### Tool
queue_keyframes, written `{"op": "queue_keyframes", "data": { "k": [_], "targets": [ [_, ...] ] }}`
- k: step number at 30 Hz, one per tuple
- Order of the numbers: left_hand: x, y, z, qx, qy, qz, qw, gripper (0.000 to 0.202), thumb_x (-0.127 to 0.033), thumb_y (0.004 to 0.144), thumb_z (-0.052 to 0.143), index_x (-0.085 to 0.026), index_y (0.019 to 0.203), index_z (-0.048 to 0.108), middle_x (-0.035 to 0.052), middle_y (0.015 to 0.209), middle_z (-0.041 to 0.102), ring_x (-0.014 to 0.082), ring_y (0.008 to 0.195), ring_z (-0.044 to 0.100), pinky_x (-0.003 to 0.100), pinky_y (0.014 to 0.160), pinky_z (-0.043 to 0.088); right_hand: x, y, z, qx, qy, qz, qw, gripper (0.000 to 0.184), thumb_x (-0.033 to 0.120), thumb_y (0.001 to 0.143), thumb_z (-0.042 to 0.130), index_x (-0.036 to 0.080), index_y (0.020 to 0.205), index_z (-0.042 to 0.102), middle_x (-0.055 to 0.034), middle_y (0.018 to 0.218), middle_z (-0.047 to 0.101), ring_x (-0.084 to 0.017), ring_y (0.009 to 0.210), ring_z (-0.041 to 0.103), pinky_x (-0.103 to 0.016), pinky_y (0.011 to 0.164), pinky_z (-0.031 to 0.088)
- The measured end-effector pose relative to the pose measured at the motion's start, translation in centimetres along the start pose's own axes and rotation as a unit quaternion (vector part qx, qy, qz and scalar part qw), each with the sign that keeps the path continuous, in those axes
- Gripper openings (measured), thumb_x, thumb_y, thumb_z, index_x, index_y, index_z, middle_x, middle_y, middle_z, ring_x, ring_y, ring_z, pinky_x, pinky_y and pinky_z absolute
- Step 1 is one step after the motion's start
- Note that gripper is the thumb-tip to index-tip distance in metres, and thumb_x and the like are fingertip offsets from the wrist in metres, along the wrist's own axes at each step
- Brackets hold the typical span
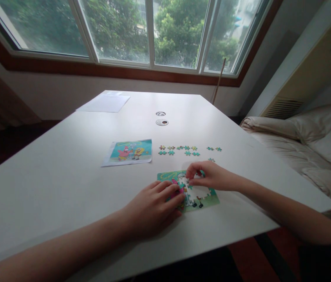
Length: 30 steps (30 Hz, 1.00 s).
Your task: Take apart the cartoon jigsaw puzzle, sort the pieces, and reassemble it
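Observation:
A partly assembled jigsaw puzzle lies near the table's front edge, with a cartoon picture and a white gap in its right half. My left hand rests flat over the puzzle's left side, fingers stretched out, covering part of the picture. Over the upper middle, my right hand is closed in a pinch at a small teal puzzle piece on the gap's left edge; the fingertips hide part of it. Loose puzzle pieces lie in short rows beyond the puzzle, and another loose piece is just behind my right hand.
A printed reference picture lies left of the loose pieces on the white table. Farther back are two round flat items and paper sheets. A cushioned sofa stands to the right, below a window wall.

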<state>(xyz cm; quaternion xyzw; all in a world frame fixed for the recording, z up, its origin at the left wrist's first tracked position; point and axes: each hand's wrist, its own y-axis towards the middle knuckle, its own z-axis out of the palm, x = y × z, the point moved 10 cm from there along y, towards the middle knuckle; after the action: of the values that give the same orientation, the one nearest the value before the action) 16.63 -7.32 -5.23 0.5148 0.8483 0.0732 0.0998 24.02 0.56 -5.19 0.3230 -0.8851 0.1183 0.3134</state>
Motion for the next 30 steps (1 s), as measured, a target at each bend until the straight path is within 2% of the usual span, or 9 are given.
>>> {"op": "queue_keyframes", "data": {
  "k": [9,16,30],
  "targets": [
    [0.1,-0.1,0.2,0.006,-0.005,0.000,1.000,0.032,-0.028,0.087,0.040,-0.019,0.116,0.045,0.0094,0.110,0.053,0.0250,0.100,0.047,0.040,0.082,0.043,0.3,0.3,-0.7,-0.088,-0.099,-0.028,0.991,0.011,0.025,0.073,0.063,0.017,0.081,0.061,-0.0003,0.074,0.064,-0.013,0.073,0.055,-0.027,0.073,0.037],
    [0.1,-0.1,0.0,0.003,-0.004,0.001,1.000,0.031,-0.028,0.086,0.041,-0.019,0.116,0.046,0.0094,0.109,0.053,0.0251,0.099,0.048,0.041,0.081,0.044,1.1,-0.4,-0.3,-0.079,-0.130,-0.073,0.986,0.014,0.028,0.075,0.061,0.020,0.085,0.065,-0.0032,0.079,0.061,-0.015,0.076,0.052,-0.028,0.074,0.037],
    [0.1,0.0,-0.2,0.004,-0.007,0.002,1.000,0.031,-0.028,0.087,0.040,-0.018,0.115,0.046,0.0097,0.109,0.054,0.0251,0.099,0.048,0.041,0.081,0.044,1.4,-0.8,-0.1,-0.099,-0.176,-0.057,0.978,0.016,0.029,0.076,0.059,0.018,0.086,0.065,-0.0051,0.081,0.063,-0.018,0.081,0.051,-0.031,0.076,0.039]
  ]
}}
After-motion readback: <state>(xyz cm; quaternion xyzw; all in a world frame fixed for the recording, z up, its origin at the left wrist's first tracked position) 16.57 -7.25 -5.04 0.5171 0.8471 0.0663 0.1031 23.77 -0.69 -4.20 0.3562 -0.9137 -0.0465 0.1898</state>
